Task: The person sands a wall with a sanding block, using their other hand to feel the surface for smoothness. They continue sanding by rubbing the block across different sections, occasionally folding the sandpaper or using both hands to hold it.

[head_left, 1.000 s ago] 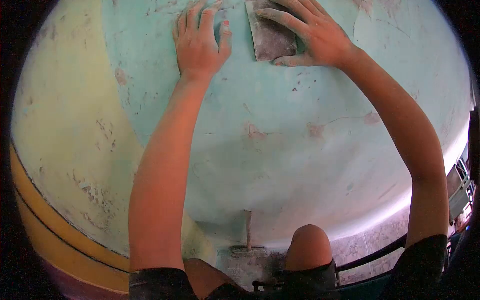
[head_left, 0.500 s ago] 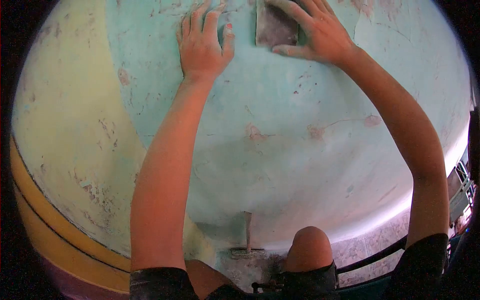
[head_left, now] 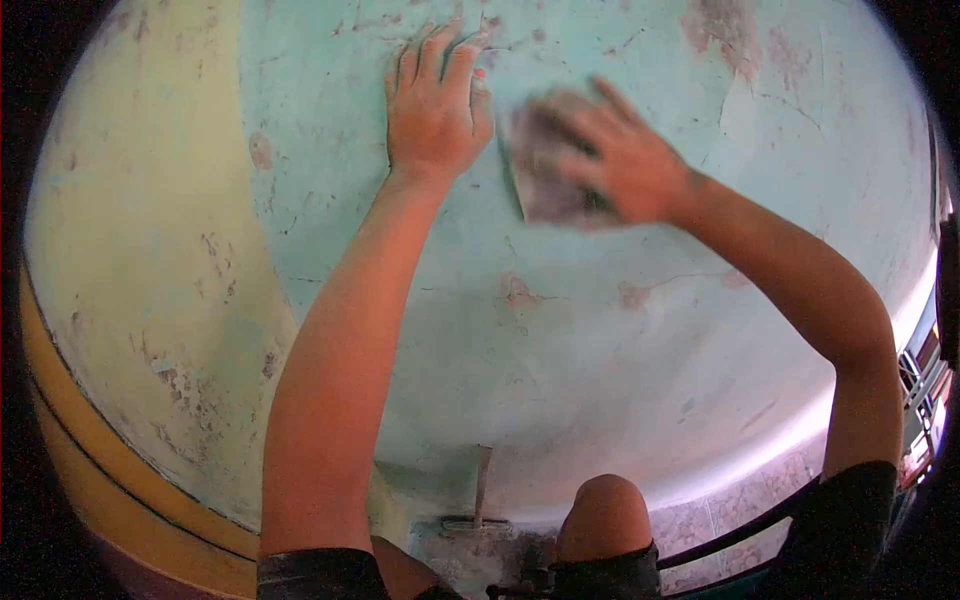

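Note:
My left hand (head_left: 435, 110) lies flat on the pale turquoise wall (head_left: 600, 380), fingers spread and holding nothing. To its right, my right hand (head_left: 640, 165) presses a dark grey sheet of sandpaper (head_left: 530, 165) against the same surface. Motion blurs this hand and the sheet, and the fingers cover much of the sheet's right side. Around both hands the paint is scuffed, with cracks and brownish bare patches (head_left: 725, 30).
A yellow painted section (head_left: 140, 200) borders the turquoise on the left, with an orange band (head_left: 130, 480) below. Low against the wall stands a flat-bladed tool with an upright handle (head_left: 482, 485). My bent knee (head_left: 605, 515) is close to the wall.
My right hand has moved down the wall with the sandpaper, which now sits lower and tilted. The left hand stays flat on the wall; the view has shifted slightly.

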A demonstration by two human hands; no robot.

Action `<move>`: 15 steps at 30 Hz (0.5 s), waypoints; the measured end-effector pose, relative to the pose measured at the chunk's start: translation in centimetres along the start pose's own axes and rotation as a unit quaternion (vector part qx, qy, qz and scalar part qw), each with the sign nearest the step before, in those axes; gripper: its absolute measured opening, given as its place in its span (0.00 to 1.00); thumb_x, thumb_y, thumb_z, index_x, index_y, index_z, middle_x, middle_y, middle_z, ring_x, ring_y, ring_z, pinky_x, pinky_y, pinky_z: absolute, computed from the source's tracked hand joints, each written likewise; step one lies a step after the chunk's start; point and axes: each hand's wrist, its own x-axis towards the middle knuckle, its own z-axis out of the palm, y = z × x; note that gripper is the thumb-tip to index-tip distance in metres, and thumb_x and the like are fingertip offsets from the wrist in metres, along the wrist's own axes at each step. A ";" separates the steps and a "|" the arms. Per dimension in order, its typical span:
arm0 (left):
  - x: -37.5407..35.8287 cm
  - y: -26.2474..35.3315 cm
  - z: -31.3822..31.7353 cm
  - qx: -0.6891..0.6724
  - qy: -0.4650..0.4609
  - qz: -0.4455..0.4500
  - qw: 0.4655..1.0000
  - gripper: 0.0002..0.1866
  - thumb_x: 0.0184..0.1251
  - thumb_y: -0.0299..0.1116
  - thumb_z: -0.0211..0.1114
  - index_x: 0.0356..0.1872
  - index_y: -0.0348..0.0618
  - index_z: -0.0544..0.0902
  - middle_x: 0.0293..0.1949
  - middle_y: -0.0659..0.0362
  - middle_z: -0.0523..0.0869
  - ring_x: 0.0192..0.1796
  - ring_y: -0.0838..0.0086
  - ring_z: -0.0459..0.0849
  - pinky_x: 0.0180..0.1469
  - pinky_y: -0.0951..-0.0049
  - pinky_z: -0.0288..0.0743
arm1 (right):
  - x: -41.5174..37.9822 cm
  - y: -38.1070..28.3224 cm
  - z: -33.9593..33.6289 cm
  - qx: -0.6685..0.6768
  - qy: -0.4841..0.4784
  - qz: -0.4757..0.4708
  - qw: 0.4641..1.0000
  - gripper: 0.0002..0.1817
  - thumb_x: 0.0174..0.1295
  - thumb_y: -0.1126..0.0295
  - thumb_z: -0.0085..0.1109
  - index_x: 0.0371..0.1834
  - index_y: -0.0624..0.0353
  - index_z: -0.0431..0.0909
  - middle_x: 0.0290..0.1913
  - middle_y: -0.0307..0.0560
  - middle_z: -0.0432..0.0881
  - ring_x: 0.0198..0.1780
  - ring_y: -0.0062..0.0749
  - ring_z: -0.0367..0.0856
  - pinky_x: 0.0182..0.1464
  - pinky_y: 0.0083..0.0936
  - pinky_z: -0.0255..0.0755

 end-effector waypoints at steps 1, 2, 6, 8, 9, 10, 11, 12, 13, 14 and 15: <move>0.0 -0.1 -0.1 0.004 0.003 -0.001 1.000 0.19 0.66 0.30 0.58 0.59 0.51 0.79 0.64 0.56 0.76 0.66 0.54 0.72 0.70 0.50 0.62 | 0.1 -0.5 -0.5 0.031 -0.018 -0.040 0.999 0.49 0.41 0.51 0.76 0.72 0.47 0.67 0.72 0.56 0.64 0.72 0.53 0.63 0.74 0.58 0.55; -0.1 -0.1 0.0 -0.005 0.002 -0.004 1.000 0.19 0.66 0.30 0.58 0.59 0.51 0.78 0.64 0.56 0.76 0.66 0.53 0.72 0.70 0.50 0.62 | 0.5 0.6 -0.3 0.037 0.010 -0.013 0.999 0.50 0.41 0.51 0.77 0.72 0.47 0.67 0.72 0.54 0.65 0.72 0.52 0.64 0.74 0.57 0.56; -0.1 0.0 0.0 0.002 0.002 -0.002 1.000 0.20 0.64 0.30 0.58 0.59 0.50 0.79 0.64 0.55 0.76 0.67 0.53 0.72 0.70 0.50 0.61 | 2.4 3.8 -0.7 -0.017 0.169 0.222 0.960 0.50 0.43 0.51 0.76 0.74 0.47 0.64 0.73 0.54 0.63 0.70 0.54 0.64 0.73 0.58 0.56; -0.1 0.0 0.0 -0.009 0.002 -0.004 1.000 0.21 0.63 0.29 0.59 0.59 0.50 0.78 0.64 0.55 0.76 0.67 0.53 0.71 0.70 0.49 0.61 | 1.9 2.6 0.2 -0.018 0.122 0.165 0.979 0.50 0.44 0.51 0.76 0.74 0.46 0.64 0.73 0.54 0.62 0.71 0.54 0.63 0.73 0.58 0.56; -0.1 -0.1 -0.1 -0.017 0.001 -0.002 1.000 0.21 0.62 0.29 0.59 0.59 0.50 0.78 0.64 0.55 0.76 0.67 0.53 0.71 0.70 0.49 0.61 | 1.5 1.5 0.6 -0.019 0.077 0.109 0.991 0.49 0.45 0.50 0.75 0.74 0.46 0.64 0.74 0.55 0.61 0.71 0.54 0.63 0.73 0.58 0.55; -0.1 0.0 -0.1 -0.015 0.002 0.000 1.000 0.21 0.62 0.29 0.59 0.59 0.50 0.78 0.64 0.55 0.76 0.67 0.53 0.71 0.70 0.49 0.61 | 0.8 0.1 0.5 -0.038 0.013 0.040 0.998 0.49 0.45 0.49 0.75 0.74 0.45 0.64 0.74 0.55 0.61 0.72 0.54 0.62 0.74 0.57 0.55; -0.1 0.1 -0.2 -0.017 0.001 -0.002 1.000 0.22 0.62 0.29 0.59 0.59 0.50 0.78 0.64 0.55 0.76 0.67 0.53 0.71 0.70 0.49 0.61 | 1.1 -0.4 -0.4 0.001 0.004 -0.020 1.000 0.49 0.45 0.46 0.74 0.73 0.44 0.64 0.73 0.55 0.62 0.70 0.54 0.65 0.72 0.57 0.57; 0.0 0.0 -0.2 -0.019 0.001 -0.003 1.000 0.22 0.62 0.29 0.60 0.60 0.50 0.78 0.64 0.55 0.75 0.67 0.53 0.71 0.71 0.49 0.61 | 1.4 0.7 -0.5 0.022 0.024 0.009 0.999 0.49 0.45 0.47 0.74 0.73 0.45 0.64 0.73 0.55 0.63 0.69 0.55 0.65 0.71 0.57 0.58; 0.0 -0.1 -0.3 -0.017 0.003 -0.001 1.000 0.22 0.62 0.29 0.60 0.60 0.50 0.78 0.64 0.55 0.75 0.67 0.53 0.71 0.71 0.49 0.61 | 1.7 2.1 -0.6 0.045 0.041 0.037 0.997 0.49 0.46 0.47 0.74 0.73 0.46 0.64 0.72 0.55 0.63 0.69 0.55 0.66 0.70 0.57 0.59; 0.0 0.0 -0.3 -0.019 -0.002 -0.006 1.000 0.23 0.61 0.29 0.60 0.60 0.50 0.78 0.64 0.55 0.75 0.68 0.53 0.71 0.71 0.49 0.60 | 2.0 3.2 -0.8 0.015 0.101 0.112 0.988 0.49 0.46 0.48 0.75 0.73 0.47 0.64 0.71 0.55 0.64 0.69 0.55 0.65 0.69 0.57 0.60; -0.1 0.1 -0.3 -0.022 -0.006 -0.012 1.000 0.23 0.61 0.28 0.60 0.60 0.51 0.77 0.65 0.55 0.75 0.68 0.53 0.71 0.71 0.49 0.60 | 2.2 4.2 -0.9 -0.016 0.160 0.186 0.969 0.49 0.46 0.49 0.75 0.74 0.48 0.63 0.71 0.55 0.64 0.69 0.55 0.65 0.68 0.56 0.60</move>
